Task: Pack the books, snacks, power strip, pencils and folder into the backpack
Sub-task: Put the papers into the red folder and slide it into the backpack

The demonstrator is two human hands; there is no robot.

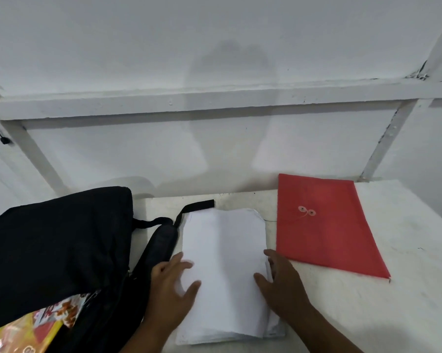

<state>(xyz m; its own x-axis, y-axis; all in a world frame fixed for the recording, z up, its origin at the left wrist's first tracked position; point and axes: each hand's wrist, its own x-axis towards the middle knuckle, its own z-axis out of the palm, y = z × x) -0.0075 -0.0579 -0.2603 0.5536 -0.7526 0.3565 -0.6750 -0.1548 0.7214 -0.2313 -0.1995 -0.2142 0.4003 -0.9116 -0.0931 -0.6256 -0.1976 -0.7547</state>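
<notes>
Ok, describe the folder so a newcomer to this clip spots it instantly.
Start at the white table along the wall. On its far right part lies the folder, flat, right of the white paper stack. It is the only red item, with a string-and-button clasp.

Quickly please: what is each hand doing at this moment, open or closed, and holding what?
Left hand: open, fingers spread on the left edge of the white paper stack.
Right hand: open, fingers resting on the stack's right edge.
</notes>
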